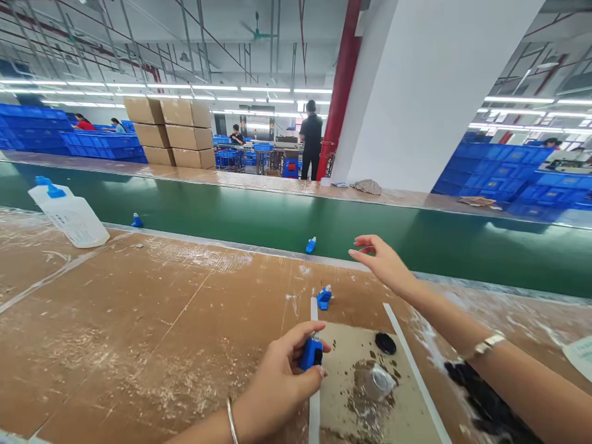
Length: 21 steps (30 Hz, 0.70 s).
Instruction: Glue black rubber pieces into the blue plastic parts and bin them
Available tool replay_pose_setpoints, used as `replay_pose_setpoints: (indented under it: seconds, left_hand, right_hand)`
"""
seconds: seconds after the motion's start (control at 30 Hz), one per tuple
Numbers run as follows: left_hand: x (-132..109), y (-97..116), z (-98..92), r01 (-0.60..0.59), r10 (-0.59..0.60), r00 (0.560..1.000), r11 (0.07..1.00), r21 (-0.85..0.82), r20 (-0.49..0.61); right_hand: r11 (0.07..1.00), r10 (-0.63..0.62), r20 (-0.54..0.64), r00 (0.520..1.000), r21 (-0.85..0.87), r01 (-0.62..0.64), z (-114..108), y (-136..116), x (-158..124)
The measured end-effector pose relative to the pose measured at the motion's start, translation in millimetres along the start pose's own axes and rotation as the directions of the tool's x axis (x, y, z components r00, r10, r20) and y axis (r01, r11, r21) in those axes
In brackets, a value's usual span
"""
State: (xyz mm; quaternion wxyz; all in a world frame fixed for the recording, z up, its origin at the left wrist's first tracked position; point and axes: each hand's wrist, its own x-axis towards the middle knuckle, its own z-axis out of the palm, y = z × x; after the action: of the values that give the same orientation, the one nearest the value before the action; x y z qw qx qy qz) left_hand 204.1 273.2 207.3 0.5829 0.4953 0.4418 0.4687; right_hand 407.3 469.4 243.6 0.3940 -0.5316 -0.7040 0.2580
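My left hand [289,370] is closed around a small blue plastic part [311,354] with a black piece on its side and a clear tip. It is held over the left edge of a grey-beige board [342,419]. My right hand [382,259] is stretched out at the near edge of the green conveyor belt [231,209], fingers apart and nothing between them. Left of it, a similar blue part [311,245] stands at the belt's edge. Another blue part [324,298] sits on the brown table just beyond the board.
On the wet board lie a black round cap [385,343] and a clear cup-like container [379,382]. Black pieces [485,394] are heaped at right. A white bottle [71,213] leans at left, near another blue part [136,220]. Cartons [189,132] stand beyond the belt.
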Motion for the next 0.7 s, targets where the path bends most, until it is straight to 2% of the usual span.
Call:
replay_pose_setpoints:
  seconds: [0.1,0.2,0.27,0.33,0.4,0.47,0.5,0.53,0.57,0.63,0.67,0.7]
  left_hand:
    - [9,-3,-8.3,0.085,-0.099,0.993,0.978,-0.188,-0.065]
    - [18,-5,-16.1,0.122,-0.160,0.981,0.949,-0.289,-0.112]
    - [24,-4,-20.1,0.120,-0.168,0.975,0.947,-0.298,-0.142]
    - [26,-1,-25.1,0.096,-0.158,0.970,0.947,-0.307,-0.186]
    - [18,4,-34.5,0.025,-0.111,0.958,0.951,-0.308,-0.265]
    - [-7,8,-50.9,-0.081,-0.024,0.920,0.965,-0.248,-0.392]
    - [-29,8,-62.0,-0.128,0.026,0.881,0.974,-0.186,-0.472]
    - [-56,8,-74.5,-0.162,0.077,0.823,0.982,-0.102,-0.562]
    - [-87,5,-87.9,-0.168,0.113,0.743,0.986,-0.020,-0.660]
    - [-159,-6,-114.7,-0.159,0.200,0.491,0.977,0.139,-0.848]
    - [-195,-16,-126.4,-0.121,0.211,0.376,0.977,0.178,-0.902]
    - [-230,-27,-136.4,-0.058,0.179,0.314,0.984,0.169,-0.933]
  right_hand:
    - [0.998,0.051,0.095,0.994,-0.041,-0.047,40,30,63]
    - [0.996,0.062,0.183,0.981,-0.081,-0.048,81,47,98]
    - [0.994,0.046,0.226,0.973,-0.108,-0.022,103,53,109]
    - [0.990,0.038,0.244,0.969,-0.143,-0.002,116,56,112]
    - [0.985,0.043,0.247,0.968,-0.172,0.000,118,57,110]
    - [0.985,0.045,0.258,0.965,-0.172,0.000,106,58,102]
    - [0.987,0.042,0.271,0.962,-0.160,0.002,97,58,94]
    - [0.990,0.031,0.298,0.954,-0.138,0.010,86,58,85]
    - [0.993,0.029,0.325,0.945,-0.120,0.011,75,58,75]
    - [0.995,0.025,0.360,0.933,-0.101,0.012,54,62,51]
    - [0.995,0.029,0.373,0.927,-0.102,0.010,47,67,39]
    - [0.994,0.030,0.393,0.919,-0.107,0.014,41,74,28]
